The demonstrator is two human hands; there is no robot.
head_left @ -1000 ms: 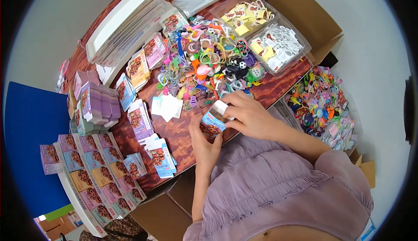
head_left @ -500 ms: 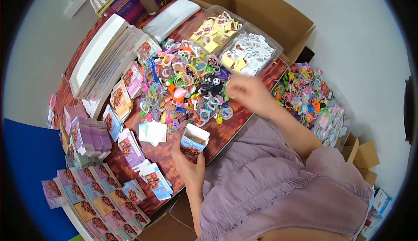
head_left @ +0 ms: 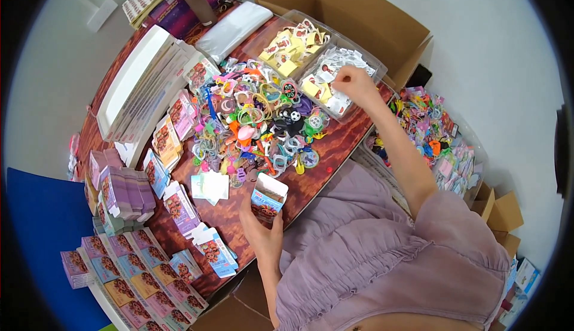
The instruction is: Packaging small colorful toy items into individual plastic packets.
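Observation:
My left hand (head_left: pixel 263 235) is closed around a small blue-and-white printed carton (head_left: pixel 267 204), held upright near the table edge with its top flap raised. The carton's brown inside shows; what lies in it is hidden. Over the clear tray compartment of white paper slips (head_left: pixel 341 65), my right hand (head_left: pixel 356 86) has its fingertips pinched together. Anything in that pinch is too small to make out. Left of the slips, the other compartment holds yellow-backed sticker pieces (head_left: pixel 293 45). A heap of colourful bands and small trinkets (head_left: pixel 251 122) spreads between both hands and the tray.
Flattened cartons in purple (head_left: pixel 180 207), blue (head_left: pixel 215 252) and orange lie along the left, near white cards (head_left: pixel 210 186). Filled display trays (head_left: pixel 137 277) stand front left, stacked white trays (head_left: pixel 140 86) behind. A tub of more trinkets (head_left: pixel 424 128) sits right of the table.
My right hand has moved up and to the right, from the edge of the trinket heap to the white slips. The left hand still holds the carton in nearly the same place.

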